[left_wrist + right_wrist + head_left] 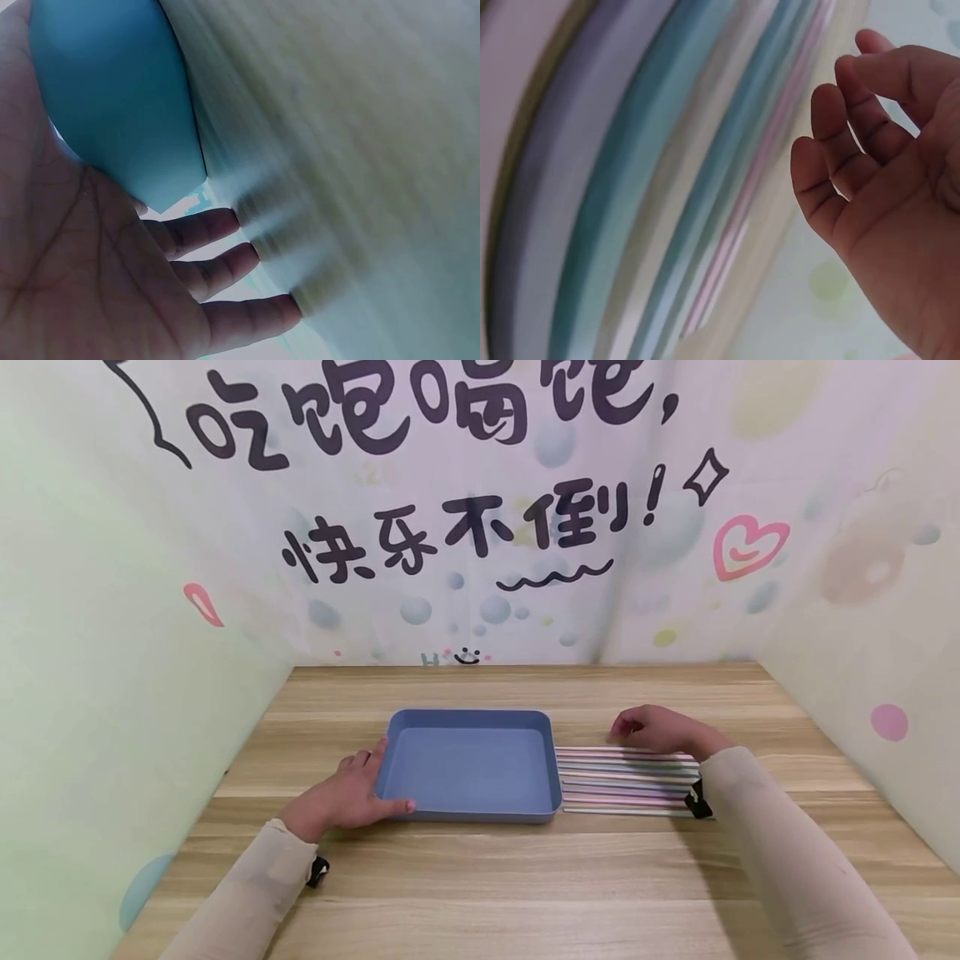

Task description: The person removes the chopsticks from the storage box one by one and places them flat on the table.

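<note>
**A:** Wooden surface (525,877), pastel printed backdrop on three sides. What's on it?

**B:** Blue tray (471,764) mid-surface, nothing in it. Row of pastel straws (626,781) lies flat just beside its right wall, side by side, near ends touching or nearly touching that wall.

**A:** Left hand?

**B:** Left hand (347,793) is flat against the tray's left wall, thumb along the front corner. Fingers (225,274) are straight and spread in the wrist view, tips on the surface, palm against the blue side. Pressing, not gripping. My read: it braces the tray so it doesn't slide.

**A:** Right hand?

**B:** Right hand (654,729) sits at the far edge of the straw row, wrist over the right ends. Fingers (832,161) are loosely curled with nothing between them. Wrist view shows a clear gap to the straws, though that view is blurred. In the head view, I can't tell whether the fingertips touch the farthest straw.

**A:** So nothing is held.

**B:** Correct. Both hands hold nothing: left flat on the tray wall, right relaxed over the straws.

**A:** Why are the straws laid like that?

**B:** Judgement only: parallel and butted to the tray keeps them from rolling apart and puts each one in easy reach of the right hand. The tray's open top faces up, with its rim slightly higher than the row.

**A:** Anything else?

**B:** Black straps at both wrists, beige sleeves. That's it.
</note>
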Tool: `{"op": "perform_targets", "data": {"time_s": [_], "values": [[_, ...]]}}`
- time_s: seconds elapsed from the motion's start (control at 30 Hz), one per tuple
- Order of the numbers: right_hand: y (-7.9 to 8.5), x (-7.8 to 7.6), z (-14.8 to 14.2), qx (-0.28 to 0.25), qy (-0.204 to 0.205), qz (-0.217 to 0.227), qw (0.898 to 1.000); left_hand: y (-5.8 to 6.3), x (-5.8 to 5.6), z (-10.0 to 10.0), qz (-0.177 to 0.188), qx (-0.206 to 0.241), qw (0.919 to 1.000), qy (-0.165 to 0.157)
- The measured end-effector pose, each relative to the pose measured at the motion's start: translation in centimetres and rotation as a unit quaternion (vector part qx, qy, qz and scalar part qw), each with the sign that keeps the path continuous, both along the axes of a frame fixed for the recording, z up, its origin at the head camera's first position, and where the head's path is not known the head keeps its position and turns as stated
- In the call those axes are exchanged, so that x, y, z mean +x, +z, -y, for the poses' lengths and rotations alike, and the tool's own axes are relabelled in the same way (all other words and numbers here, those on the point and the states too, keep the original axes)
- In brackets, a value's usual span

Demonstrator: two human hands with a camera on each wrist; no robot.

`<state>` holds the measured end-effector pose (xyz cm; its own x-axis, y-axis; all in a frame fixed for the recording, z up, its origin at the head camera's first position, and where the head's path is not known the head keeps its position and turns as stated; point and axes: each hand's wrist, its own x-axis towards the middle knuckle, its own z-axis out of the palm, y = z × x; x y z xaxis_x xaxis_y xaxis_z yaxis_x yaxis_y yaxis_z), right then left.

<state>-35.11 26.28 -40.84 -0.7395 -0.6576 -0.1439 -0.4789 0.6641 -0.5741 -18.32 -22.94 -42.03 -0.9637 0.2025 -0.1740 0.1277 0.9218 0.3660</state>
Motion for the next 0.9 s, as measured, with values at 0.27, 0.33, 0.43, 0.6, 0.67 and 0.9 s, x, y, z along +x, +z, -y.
{"op": "perform_targets", "data": {"time_s": [0.27,0.33,0.43,0.6,0.67,0.9], "values": [[1.0,1.6,-2.2,-0.013,-0.065,-0.051,0.996,0.1,0.0,0.0,0.007,-0.002,1.0,0.0],[1.3,2.3,-2.8,-0.013,-0.079,-0.062,0.995,0.3,0.1,0.0,0.007,-0.002,1.0,-0.001],[1.6,3.2,-3.6,-0.013,-0.091,-0.087,0.992,0.5,0.2,0.0,0.006,-0.006,1.0,-0.001],[1.6,4.7,-4.7,-0.021,-0.106,-0.124,0.986,0.7,0.2,0.1,0.008,-0.009,0.9999,-0.001],[1.3,5.1,-5.0,-0.019,-0.112,-0.14,0.984,0.7,0.3,0.3,0.007,-0.009,0.9999,-0.004],[-0.3,6.5,-5.6,-0.006,-0.11,-0.214,0.97,0.6,0.8,2.4,-0.067,0.005,0.9976,-0.016]]}}
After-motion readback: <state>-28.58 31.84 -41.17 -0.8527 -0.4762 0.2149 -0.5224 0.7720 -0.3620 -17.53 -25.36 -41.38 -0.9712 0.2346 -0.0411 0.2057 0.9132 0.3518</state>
